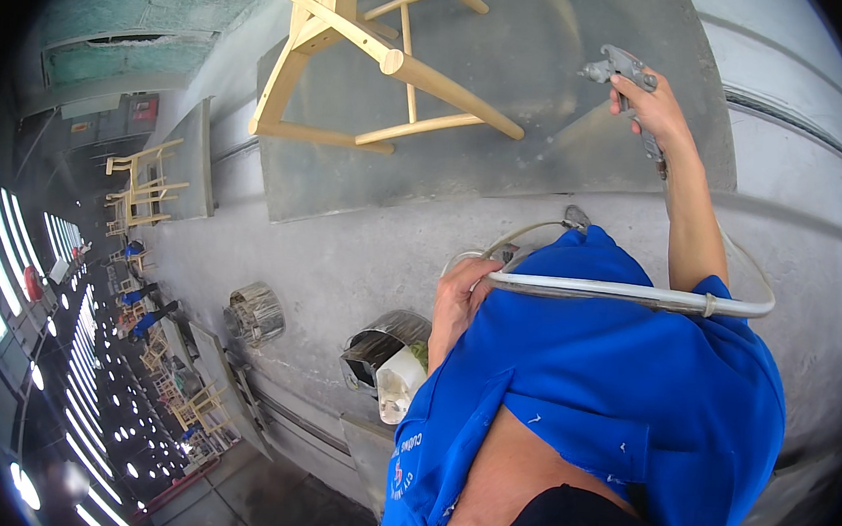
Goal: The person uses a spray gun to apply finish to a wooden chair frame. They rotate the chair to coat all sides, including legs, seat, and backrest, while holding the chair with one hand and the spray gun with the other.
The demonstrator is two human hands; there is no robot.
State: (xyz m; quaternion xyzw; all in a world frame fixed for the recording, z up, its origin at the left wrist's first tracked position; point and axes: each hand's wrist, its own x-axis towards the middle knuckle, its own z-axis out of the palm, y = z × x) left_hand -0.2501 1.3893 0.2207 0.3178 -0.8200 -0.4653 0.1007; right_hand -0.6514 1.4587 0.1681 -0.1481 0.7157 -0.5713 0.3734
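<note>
A grey metal spray gun [622,69] is gripped in my right hand [656,105], with my arm stretched out and the nozzle facing left. To the left of the nozzle, with a gap between, is a light wooden chair frame [425,80] with bare legs and rungs. It rests on a large dark grey board [587,167]. My left hand [460,294] is closed around a pale hose [616,292] at my waist. The hose crosses in front of my blue shirt and loops up at the right towards the gun.
Two rough, coated buckets [255,313] stand on the grey floor [332,256] to my left, the nearer holding a white container [398,384]. Farther left are more wooden chair frames [145,187], another board [194,161], and people in blue. A ledged pale wall [801,85] runs at the right.
</note>
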